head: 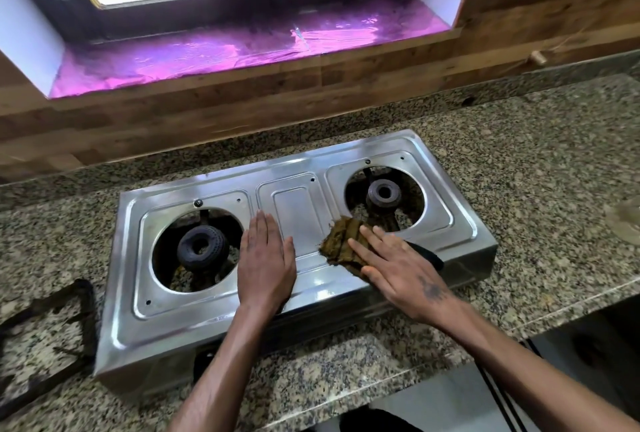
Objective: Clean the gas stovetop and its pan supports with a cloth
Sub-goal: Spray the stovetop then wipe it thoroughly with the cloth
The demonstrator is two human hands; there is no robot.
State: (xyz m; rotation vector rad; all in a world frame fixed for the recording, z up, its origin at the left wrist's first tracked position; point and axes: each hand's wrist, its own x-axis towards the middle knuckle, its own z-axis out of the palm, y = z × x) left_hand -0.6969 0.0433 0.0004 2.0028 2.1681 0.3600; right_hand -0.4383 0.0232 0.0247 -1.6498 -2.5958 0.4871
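Both hands lie flat-fingered on the steel stovetop (294, 210): left hand (265, 262) bracing, gripping nothing; right hand (398, 265) pressing the brown cloth (341, 243) beneath its fingertips. Overlapping strokes would wipe best.

Right hand (398, 269) presses cloth (341, 241) on stovetop (298, 203).

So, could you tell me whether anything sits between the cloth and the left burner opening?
Yes: the left hand lies flat on the stovetop, between the cloth under the right hand and the left burner.
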